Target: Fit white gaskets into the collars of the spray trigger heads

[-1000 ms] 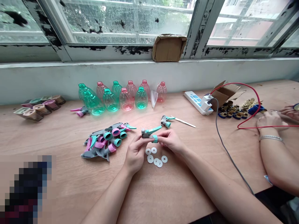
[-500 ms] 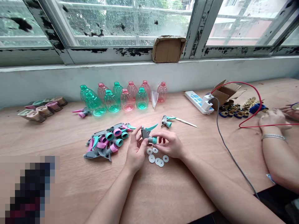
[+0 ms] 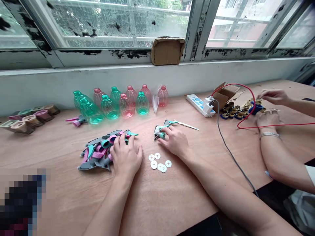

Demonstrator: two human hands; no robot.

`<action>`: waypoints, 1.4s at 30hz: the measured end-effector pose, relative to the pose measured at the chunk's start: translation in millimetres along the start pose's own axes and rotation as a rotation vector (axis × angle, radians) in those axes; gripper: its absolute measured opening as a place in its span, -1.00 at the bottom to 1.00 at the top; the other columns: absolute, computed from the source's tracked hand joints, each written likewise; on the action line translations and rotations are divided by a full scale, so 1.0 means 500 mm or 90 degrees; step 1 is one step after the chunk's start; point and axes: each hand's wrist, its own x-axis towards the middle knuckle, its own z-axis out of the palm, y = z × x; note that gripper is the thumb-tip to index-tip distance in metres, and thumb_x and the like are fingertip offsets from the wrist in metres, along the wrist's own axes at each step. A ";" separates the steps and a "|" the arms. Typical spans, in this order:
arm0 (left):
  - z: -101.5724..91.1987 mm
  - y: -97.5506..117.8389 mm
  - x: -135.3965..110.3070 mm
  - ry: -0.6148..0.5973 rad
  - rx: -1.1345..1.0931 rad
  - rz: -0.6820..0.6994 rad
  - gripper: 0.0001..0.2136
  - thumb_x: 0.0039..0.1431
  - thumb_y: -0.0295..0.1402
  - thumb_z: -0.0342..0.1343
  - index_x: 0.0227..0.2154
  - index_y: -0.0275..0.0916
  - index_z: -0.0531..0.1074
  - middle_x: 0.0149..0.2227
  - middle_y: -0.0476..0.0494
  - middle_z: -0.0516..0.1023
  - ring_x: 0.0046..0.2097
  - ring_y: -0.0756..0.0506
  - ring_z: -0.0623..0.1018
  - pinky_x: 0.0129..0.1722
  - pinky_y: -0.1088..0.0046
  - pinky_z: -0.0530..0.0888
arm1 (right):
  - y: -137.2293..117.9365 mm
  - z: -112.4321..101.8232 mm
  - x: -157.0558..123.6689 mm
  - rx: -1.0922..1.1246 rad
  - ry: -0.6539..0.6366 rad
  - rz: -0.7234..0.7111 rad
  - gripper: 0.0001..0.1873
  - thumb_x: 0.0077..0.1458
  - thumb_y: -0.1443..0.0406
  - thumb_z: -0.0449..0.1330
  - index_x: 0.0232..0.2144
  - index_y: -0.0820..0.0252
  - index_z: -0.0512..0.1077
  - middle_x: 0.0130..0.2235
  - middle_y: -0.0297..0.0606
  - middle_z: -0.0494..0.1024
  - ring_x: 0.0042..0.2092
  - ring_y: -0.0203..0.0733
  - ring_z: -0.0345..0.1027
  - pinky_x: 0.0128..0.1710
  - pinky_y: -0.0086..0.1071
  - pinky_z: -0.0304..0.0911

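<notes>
My left hand (image 3: 126, 155) reaches over the right end of a heap of grey, pink and teal trigger spray heads (image 3: 98, 163); its fingers are spread and rest among the heads, partly hiding them. In my right hand (image 3: 176, 141), thumb and fingers close round a grey and teal spray head (image 3: 157, 130) low over the table. A second spray head just behind it is mostly covered by this one and my fingers. Several flat white ring washers (image 3: 152, 166) lie between my hands, nearer to me.
Tweezers (image 3: 188, 125) lie beyond my right hand. Green and pink bottles (image 3: 112, 109) line the wall. A power strip (image 3: 198, 105) with red and grey cables sits right of them. At far right, a co-worker's hands (image 3: 269, 119) handle small parts by an open carton (image 3: 225, 96).
My hands have parted. The right carried the spray head away to beside the other one near the tweezers; the left let go and moved onto the heap. The view shifted slightly right.
</notes>
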 end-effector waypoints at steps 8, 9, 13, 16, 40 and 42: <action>0.004 -0.007 0.002 -0.035 0.026 -0.009 -0.58 0.20 -0.29 0.02 0.10 -0.30 0.38 0.16 -0.45 0.34 0.11 -0.41 0.32 0.02 -0.02 0.29 | -0.014 -0.007 -0.014 0.045 -0.057 -0.184 -0.82 0.22 0.24 0.17 -0.16 0.12 0.51 -0.10 -0.20 0.49 -0.14 -0.17 0.40 -0.18 -0.36 0.26; 0.003 -0.008 0.003 -0.036 0.025 -0.013 -0.59 0.20 -0.31 0.01 0.10 -0.29 0.38 0.15 -0.44 0.36 0.11 -0.41 0.32 0.01 -0.01 0.29 | -0.013 -0.007 -0.014 0.052 -0.072 -0.187 -0.83 0.22 0.26 0.16 -0.18 0.12 0.53 -0.11 -0.20 0.50 -0.16 -0.18 0.40 -0.18 -0.36 0.26; 0.000 -0.014 0.004 -0.032 0.010 -0.023 -0.60 0.20 -0.38 -0.01 0.11 -0.25 0.39 0.14 -0.41 0.37 0.12 -0.40 0.32 0.00 0.00 0.28 | -0.006 -0.001 -0.012 0.072 -0.106 -0.181 -0.86 0.19 0.29 0.20 -0.23 0.15 0.55 -0.15 -0.19 0.55 -0.15 -0.14 0.41 -0.14 -0.32 0.27; -0.001 -0.021 0.004 -0.031 0.007 -0.028 -0.61 0.22 -0.38 -0.04 0.10 -0.24 0.40 0.14 -0.38 0.40 0.09 -0.41 0.34 -0.03 0.00 0.29 | 0.003 0.003 -0.007 0.074 -0.097 -0.174 -0.83 0.17 0.27 0.21 -0.20 0.15 0.55 -0.09 -0.17 0.55 -0.08 -0.09 0.40 -0.10 -0.27 0.28; -0.001 -0.023 0.014 -0.023 -0.028 0.010 -0.62 0.18 -0.44 -0.02 0.06 -0.28 0.44 0.11 -0.33 0.47 0.09 -0.39 0.34 0.00 0.03 0.32 | 0.012 -0.023 -0.020 0.258 -0.292 -0.312 -0.90 0.05 0.40 0.28 -0.32 0.19 0.44 -0.40 -0.37 0.48 -0.40 -0.33 0.27 -0.40 -0.47 0.10; 0.000 -0.025 0.013 -0.037 -0.024 0.028 -0.61 0.17 -0.48 -0.03 0.05 -0.28 0.44 0.09 -0.30 0.50 0.07 -0.39 0.35 -0.02 0.03 0.32 | 0.011 -0.016 -0.023 0.287 -0.281 -0.303 -0.93 0.09 0.40 0.24 -0.32 0.19 0.45 -0.41 -0.36 0.48 -0.40 -0.33 0.28 -0.39 -0.47 0.12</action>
